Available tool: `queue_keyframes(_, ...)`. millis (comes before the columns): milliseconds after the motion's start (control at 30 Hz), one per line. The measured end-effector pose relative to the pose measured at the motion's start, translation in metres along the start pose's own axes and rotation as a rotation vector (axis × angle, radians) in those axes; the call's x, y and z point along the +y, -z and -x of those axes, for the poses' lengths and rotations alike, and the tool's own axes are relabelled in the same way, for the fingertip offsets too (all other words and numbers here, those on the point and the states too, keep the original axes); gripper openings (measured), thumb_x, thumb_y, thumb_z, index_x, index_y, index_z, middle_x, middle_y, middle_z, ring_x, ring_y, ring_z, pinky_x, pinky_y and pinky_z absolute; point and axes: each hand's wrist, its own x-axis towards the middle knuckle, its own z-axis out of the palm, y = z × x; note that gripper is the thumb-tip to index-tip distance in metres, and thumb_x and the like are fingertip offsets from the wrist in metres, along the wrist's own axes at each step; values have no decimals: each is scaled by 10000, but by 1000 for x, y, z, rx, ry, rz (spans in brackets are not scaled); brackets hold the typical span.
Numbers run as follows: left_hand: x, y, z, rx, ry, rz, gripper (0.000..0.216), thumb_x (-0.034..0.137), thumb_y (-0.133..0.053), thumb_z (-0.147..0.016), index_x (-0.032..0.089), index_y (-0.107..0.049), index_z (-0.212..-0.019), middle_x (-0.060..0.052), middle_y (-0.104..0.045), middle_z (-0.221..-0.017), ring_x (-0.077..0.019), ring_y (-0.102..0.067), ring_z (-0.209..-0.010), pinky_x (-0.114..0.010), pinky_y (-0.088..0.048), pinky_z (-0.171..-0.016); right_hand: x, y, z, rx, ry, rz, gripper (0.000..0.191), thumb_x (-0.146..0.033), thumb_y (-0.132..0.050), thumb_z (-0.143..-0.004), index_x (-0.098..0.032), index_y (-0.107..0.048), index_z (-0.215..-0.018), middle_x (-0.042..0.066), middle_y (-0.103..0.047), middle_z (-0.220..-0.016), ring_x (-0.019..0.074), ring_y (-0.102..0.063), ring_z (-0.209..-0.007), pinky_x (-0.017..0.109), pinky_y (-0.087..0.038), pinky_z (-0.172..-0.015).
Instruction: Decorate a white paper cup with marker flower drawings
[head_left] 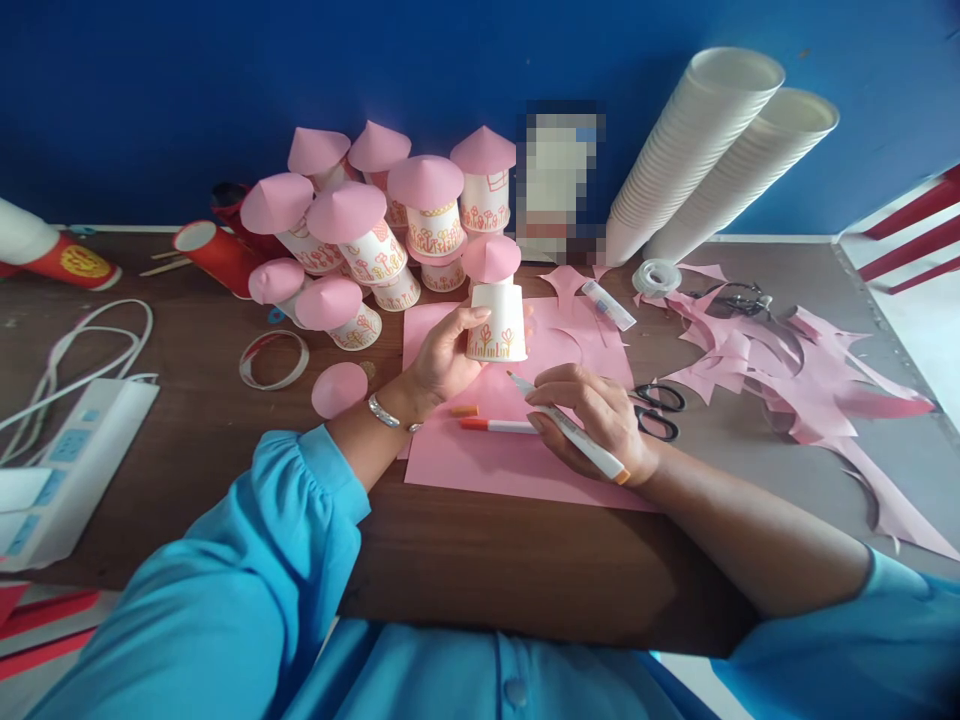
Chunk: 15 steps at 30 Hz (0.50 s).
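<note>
My left hand [448,352] is closed around a white paper cup [496,318], held upside down, with red and yellow-orange flowers drawn near its rim. Just above that cup shows a pink paper cone [492,259]; whether it is fixed to the cup I cannot tell. In my right hand [592,415] is a white marker pen [581,445] with an orange end, its uncapped tip pointing at the cup from slightly below and apart. Underneath lie an orange-red capped marker [495,426], a small orange cap [464,410] and pink paper sheets [480,475].
Several decorated cups with pink cone roofs [426,183] stand behind my left hand. Scissors [660,410], paper scraps [810,370], clear tape [656,278] and tall cup stacks [697,140] are on the right. A power strip [90,460] and tape ring [274,360] lie left.
</note>
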Motion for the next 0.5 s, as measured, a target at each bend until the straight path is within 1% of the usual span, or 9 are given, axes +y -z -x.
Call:
queue_keyframes(100, 0, 0, 1, 11, -7, -19, 418, 461, -677, -840, 202, -710, -1167, -105, -802, -1072, -346, -732, -1167, -497, -613, -948, 1, -2, 0, -11, 3, -34, 285, -121, -667, -963, -224, -619, -1224, 63, -734, -962, 228, -743, -863, 368, -648, -711)
queue_keyframes(200, 0, -3, 5, 33, -43, -111, 398, 533, -709, -871, 197, -719, -1084, -99, -788, -1053, -330, -729, -1136, -455, -599, -928, 2, -3, 0, -19, -4, -64, 301, -135, -673, -966, -238, -625, -1245, 76, -746, -1015, 260, -771, -982, 417, -676, -787)
queue_keyframes(233, 1, -4, 7, 31, -53, -150, 428, 559, -731, -872, 191, -718, -1090, -102, -779, -1052, -318, -730, -1106, -441, -590, -917, 2, -4, 0, -24, -7, -72, 296, -138, -670, -971, -238, -626, -1245, 78, -744, -1021, 266, -775, -1011, 426, -681, -803)
queue_keyframes(300, 3, -8, 10, 9, -60, -206, 522, 584, -790, -843, 186, -707, -1171, -90, -759, -1019, -278, -726, -989, -414, -573, -867, 2, -4, 1, -40, -11, -88, 285, -135, -665, -978, -232, -623, -1243, 84, -738, -1030, 269, -778, -1047, 429, -687, -828)
queue_keyframes(367, 5, -10, 11, -3, -54, -218, 608, 565, -845, -798, 192, -683, -1250, -60, -734, -953, -238, -699, -891, -386, -553, -824, 2, -4, 1, -51, -5, -98, 278, -126, -666, -979, -216, -618, -1238, 93, -736, -1037, 262, -778, -1042, 416, -686, -832)
queue_keyframes(400, 5, -11, 10, -3, -50, -212, 638, 552, -860, -782, 196, -673, -1277, -50, -725, -938, -228, -687, -879, -375, -543, -817, 1, -4, 1, -50, 1, -96, 277, -125, -668, -977, -210, -616, -1236, 94, -738, -1035, 257, -778, -1023, 408, -685, -823)
queue_keyframes(500, 5, -10, 8, -1, -43, -186, 684, 546, -864, -759, 207, -658, -1316, -59, -733, -996, -238, -677, -945, -370, -530, -838, 1, -3, 2, -28, 2, -64, 291, -137, -674, -970, -213, -614, -1244, 82, -745, -1005, 243, -772, -933, 390, -675, -774)
